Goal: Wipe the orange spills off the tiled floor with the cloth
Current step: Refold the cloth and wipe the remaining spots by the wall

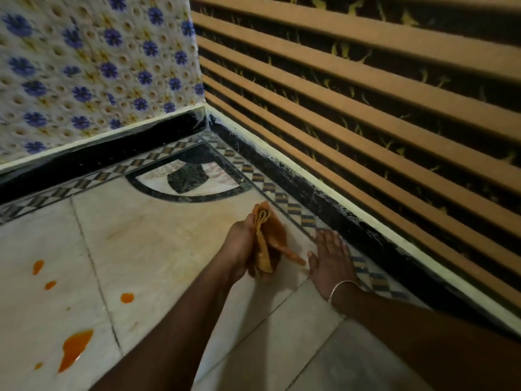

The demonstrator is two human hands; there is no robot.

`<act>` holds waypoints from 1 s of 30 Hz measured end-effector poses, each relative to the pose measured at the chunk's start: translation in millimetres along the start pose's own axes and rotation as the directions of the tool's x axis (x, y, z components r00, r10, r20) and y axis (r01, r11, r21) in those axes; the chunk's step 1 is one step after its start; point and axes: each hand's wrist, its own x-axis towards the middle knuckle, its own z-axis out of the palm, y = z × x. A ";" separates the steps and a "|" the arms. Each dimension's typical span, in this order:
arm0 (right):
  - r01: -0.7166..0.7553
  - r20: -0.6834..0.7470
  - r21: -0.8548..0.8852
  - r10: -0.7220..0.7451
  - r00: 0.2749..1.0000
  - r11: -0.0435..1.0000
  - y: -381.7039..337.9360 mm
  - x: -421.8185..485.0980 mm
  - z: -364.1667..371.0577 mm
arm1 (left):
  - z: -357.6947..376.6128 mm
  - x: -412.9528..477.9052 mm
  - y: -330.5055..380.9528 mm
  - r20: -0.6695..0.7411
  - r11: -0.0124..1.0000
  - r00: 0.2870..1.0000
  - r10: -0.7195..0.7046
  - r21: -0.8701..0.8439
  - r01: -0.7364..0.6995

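Left hand: closed around a folded orange cloth, gripping it on edge so the folded layers stand upright, low over the floor.
Right hand: open and flat, palm down on the tiles just right of the cloth, fingers spread toward the patterned border; it holds nothing. A thin metal bangle circles the wrist.
Cloth: bunched in the left hand, one corner trailing out to the right and nearly touching the right thumb.
Orange spills: several wet patches at the lower left, well apart from both hands; the largest is a long streak near the bottom edge, with smaller drops above it and one round drop further right.
Tiled floor: pale marble squares with dark joints, a checkered border along the walls and a black-and-white quarter-circle inlay in the corner.
Surroundings: a floral-patterned panel upper left, a slatted wooden frame on the right.
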 end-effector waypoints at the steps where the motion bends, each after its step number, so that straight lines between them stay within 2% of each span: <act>1: -0.029 -0.013 0.021 0.030 0.999 0.999 5.8 0.2 -4.1 | 10.5 5.4 2.6 0.091 0.990 0.995 -0.048 -0.126 0.059; 3: -0.059 -0.026 0.052 0.060 0.998 0.997 16.7 1.0 -6.7 | 26.7 14.3 2.8 0.282 0.940 0.954 -0.102 -0.286 0.185; 4: -0.061 -0.037 0.067 0.063 0.997 0.996 20.8 1.1 -5.4 | 30.7 22.4 -0.1 0.291 0.929 0.951 -0.107 -0.312 0.200; 5: -0.060 -0.049 0.078 0.064 0.997 0.995 24.1 0.2 -2.9 | 30.7 32.3 -4.2 0.202 0.947 0.974 -0.104 -0.278 0.159; 6: -0.063 -0.059 0.084 0.068 0.996 0.995 27.1 -1.1 0.2 | 27.6 41.9 -10.6 0.019 0.982 0.996 -0.089 -0.168 0.091; 7: -0.066 -0.060 0.081 0.071 0.996 0.995 29.8 -3.1 4.5 | 22.1 48.3 -16.8 -0.208 1.000 0.978 -0.025 -0.001 0.026; 8: -0.062 -0.058 0.063 0.066 0.996 0.996 30.3 -6.1 8.5 | 13.5 51.4 -23.6 -0.390 0.991 0.917 0.083 0.125 -0.036; 9: -0.051 -0.049 0.033 0.053 0.997 0.998 31.3 -9.4 12.9 | 7.8 50.9 -29.7 -0.443 0.973 0.875 0.194 0.199 -0.116; 10: -0.039 -0.037 0.000 0.039 0.999 0.999 34.1 -11.3 19.7 | 7.6 51.5 -37.5 -0.386 0.933 0.867 0.316 0.292 -0.210; 11: -0.025 -0.032 -0.021 0.025 0.999 0.999 35.2 -13.9 25.9 | 10.0 53.5 -47.7 -0.221 0.849 0.873 0.435 0.425 -0.315; 12: -0.017 -0.037 -0.027 0.016 0.999 0.999 35.3 -16.1 32.1 | 17.3 52.5 -56.3 0.020 0.703 0.877 0.480 0.589 -0.398; 13: -0.020 -0.055 -0.026 0.019 0.998 0.999 34.9 -18.1 37.4 | 26.8 53.4 -67.9 0.249 0.511 0.856 0.452 0.715 -0.478; 14: -0.027 -0.077 -0.023 0.025 0.997 0.999 34.5 -19.0 41.5 | 38.1 53.3 -77.3 0.424 0.298 0.829 0.364 0.791 -0.535; 15: -0.032 -0.093 -0.021 0.030 0.995 0.999 35.3 -17.7 44.6 | 50.6 58.5 -86.8 0.512 0.134 0.811 0.284 0.816 -0.562; 16: -0.034 -0.108 -0.024 0.031 0.994 0.999 35.1 -17.5 45.9 | 61.1 62.9 -90.8 0.541 0.036 0.806 0.240 0.825 -0.564; 17: -0.033 -0.116 -0.032 0.029 0.993 0.999 35.3 -17.3 46.7 | 68.8 69.0 -90.6 0.536 -0.014 0.810 0.239 0.836 -0.549; 20: -0.028 -0.124 -0.041 0.022 0.992 0.999 35.3 -17.0 49.0 | 75.8 101.2 -81.6 0.485 -0.042 0.826 0.289 0.868 -0.495; 24: -0.009 -0.116 -0.059 0.003 0.993 0.998 38.1 -15.8 48.9 | 53.0 127.4 -72.9 0.247 0.054 0.899 0.362 0.957 -0.284; 28: 0.001 -0.109 -0.058 -0.007 0.994 0.998 37.7 -12.4 47.6 | 44.8 72.1 -104.0 0.114 0.174 0.913 0.392 0.965 -0.195; 30: 0.004 -0.110 -0.050 -0.009 0.994 0.999 35.7 -11.0 47.2 | 63.1 38.1 -119.9 0.147 0.159 0.924 0.352 0.964 -0.214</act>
